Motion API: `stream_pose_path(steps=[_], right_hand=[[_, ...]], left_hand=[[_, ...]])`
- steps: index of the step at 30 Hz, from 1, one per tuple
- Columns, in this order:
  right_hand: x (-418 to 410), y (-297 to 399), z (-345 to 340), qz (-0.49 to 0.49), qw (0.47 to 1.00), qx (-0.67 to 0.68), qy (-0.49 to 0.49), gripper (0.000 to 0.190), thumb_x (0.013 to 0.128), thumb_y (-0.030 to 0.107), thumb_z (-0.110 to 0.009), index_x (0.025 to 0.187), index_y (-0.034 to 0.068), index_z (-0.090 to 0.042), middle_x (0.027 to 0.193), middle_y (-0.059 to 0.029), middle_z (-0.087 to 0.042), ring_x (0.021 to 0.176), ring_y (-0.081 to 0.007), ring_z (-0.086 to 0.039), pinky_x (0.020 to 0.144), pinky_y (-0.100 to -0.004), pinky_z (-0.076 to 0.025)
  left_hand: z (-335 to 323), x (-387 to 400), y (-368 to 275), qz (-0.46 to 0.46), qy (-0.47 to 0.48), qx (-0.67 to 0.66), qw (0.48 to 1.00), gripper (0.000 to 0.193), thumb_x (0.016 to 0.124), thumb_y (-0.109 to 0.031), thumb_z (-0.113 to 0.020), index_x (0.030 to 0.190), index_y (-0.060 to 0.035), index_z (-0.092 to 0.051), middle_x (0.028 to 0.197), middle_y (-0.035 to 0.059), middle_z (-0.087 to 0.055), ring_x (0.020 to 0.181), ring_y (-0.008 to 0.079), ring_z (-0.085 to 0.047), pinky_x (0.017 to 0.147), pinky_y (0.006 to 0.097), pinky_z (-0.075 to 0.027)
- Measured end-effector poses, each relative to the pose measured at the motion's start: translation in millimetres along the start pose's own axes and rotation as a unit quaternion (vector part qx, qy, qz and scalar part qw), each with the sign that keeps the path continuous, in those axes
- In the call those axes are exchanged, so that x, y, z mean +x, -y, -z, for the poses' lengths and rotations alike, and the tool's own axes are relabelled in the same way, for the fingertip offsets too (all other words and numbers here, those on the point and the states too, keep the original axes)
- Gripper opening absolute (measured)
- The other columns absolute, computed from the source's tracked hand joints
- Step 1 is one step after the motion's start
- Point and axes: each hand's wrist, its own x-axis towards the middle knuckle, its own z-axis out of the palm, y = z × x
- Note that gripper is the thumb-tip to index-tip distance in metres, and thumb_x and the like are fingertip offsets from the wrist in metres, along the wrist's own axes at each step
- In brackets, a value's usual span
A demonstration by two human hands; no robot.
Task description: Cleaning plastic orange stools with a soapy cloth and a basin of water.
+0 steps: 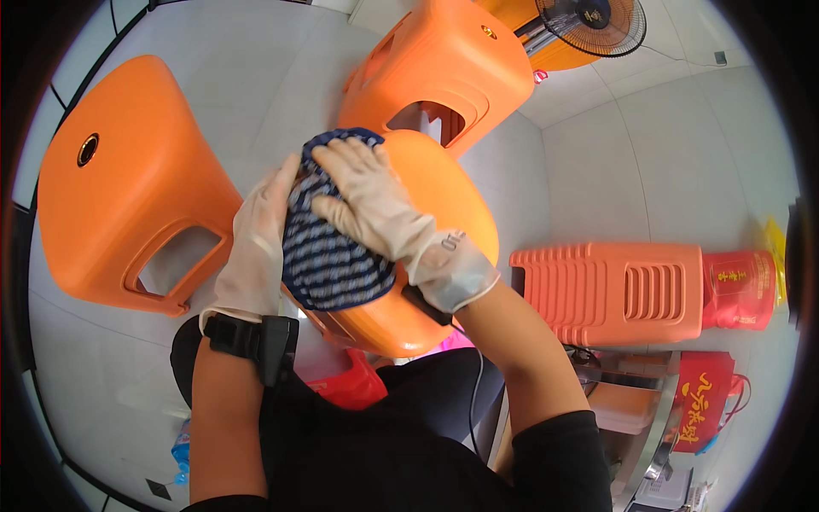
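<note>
An orange plastic stool point(441, 185) stands right before me, with a dark blue and grey checked cloth point(333, 269) spread over its left part. My right hand point(365, 192), in a pale rubber glove, lies on top of the cloth with its fingers somewhat spread, pressing it against the stool. My left hand point(265, 205), gloved the same way, rests upright along the cloth's left edge, palm turned towards it; whether it grips any cloth is hidden. A black device is strapped to my left wrist, and another with a cable sits by my right wrist.
One orange stool point(121, 185) stands to the left, another point(448, 70) beyond the middle one. A fan point(592, 25) is at the top right. To the right are a ribbed orange plastic piece point(608, 291), a red container point(739, 288) and a metal-edged shelf point(662, 422). A blue bottle point(182, 448) lies lower left.
</note>
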Motion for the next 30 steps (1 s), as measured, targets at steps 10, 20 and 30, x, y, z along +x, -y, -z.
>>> stream_pose_path(steps=[10,20,30], right_hand=[[-68,-112,59,-0.325,0.941,0.079,-0.046,0.057,0.100,0.031,-0.058,0.144,-0.003,-0.043,0.132,-0.0301,-0.058,0.126,-0.0419,-0.055,0.108,-0.0422,-0.042],[-78,-113,54,-0.396,0.917,0.017,-0.033,0.059,0.101,0.034,-0.054,0.143,-0.005,-0.043,0.137,-0.0324,-0.053,0.128,-0.0454,-0.051,0.108,-0.0449,-0.041],[-8,8,-12,-0.039,0.998,-0.028,-0.037,0.062,0.086,0.025,-0.069,0.139,0.000,-0.047,0.144,-0.0260,-0.047,0.136,-0.0459,-0.041,0.115,-0.0514,-0.031]], left_hand=[[-20,-4,-46,0.260,-0.039,0.044,0.964,0.059,0.091,-0.051,-0.052,0.137,-0.0152,-0.060,0.138,0.0063,-0.062,0.125,0.0223,-0.058,0.106,0.0315,-0.041],[-22,-1,-28,0.214,-0.010,0.122,0.969,0.064,0.090,-0.056,-0.047,0.140,-0.0168,-0.057,0.139,0.0098,-0.061,0.128,0.0283,-0.057,0.107,0.0348,-0.041],[-9,14,53,0.132,-0.046,0.047,0.989,0.050,0.097,-0.049,-0.047,0.134,-0.0195,-0.061,0.128,0.0087,-0.066,0.118,0.0301,-0.061,0.103,0.0344,-0.044]])
